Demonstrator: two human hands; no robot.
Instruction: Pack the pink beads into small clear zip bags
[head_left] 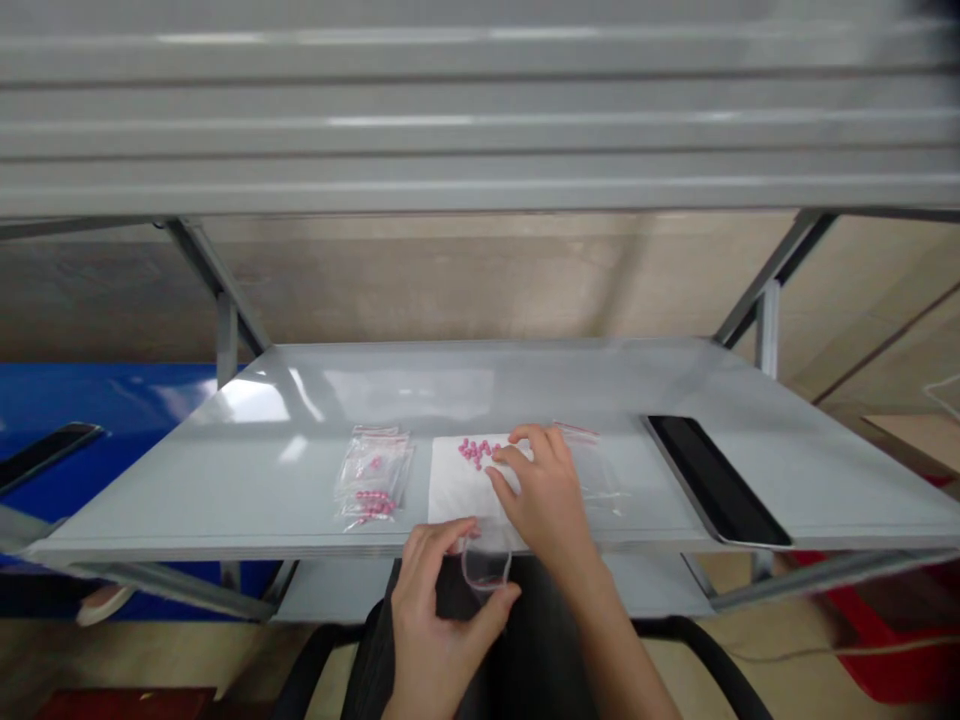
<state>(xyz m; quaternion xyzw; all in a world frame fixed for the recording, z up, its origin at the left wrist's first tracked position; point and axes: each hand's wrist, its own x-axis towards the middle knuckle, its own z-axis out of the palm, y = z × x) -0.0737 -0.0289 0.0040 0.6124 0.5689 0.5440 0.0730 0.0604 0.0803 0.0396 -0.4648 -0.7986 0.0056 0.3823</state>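
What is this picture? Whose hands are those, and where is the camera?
This picture comes from a camera worn on a person's head, so you see what that person sees, looking down. There is no machine here, just two bare hands. The left hand holds a small clear plastic bag near the shelf's front edge. The right hand rests on a white sheet, close to a little heap of pink beads. On the grey shelf, clear bags with pink beads inside lie left of the sheet, and another clear bag lies just past the right hand.
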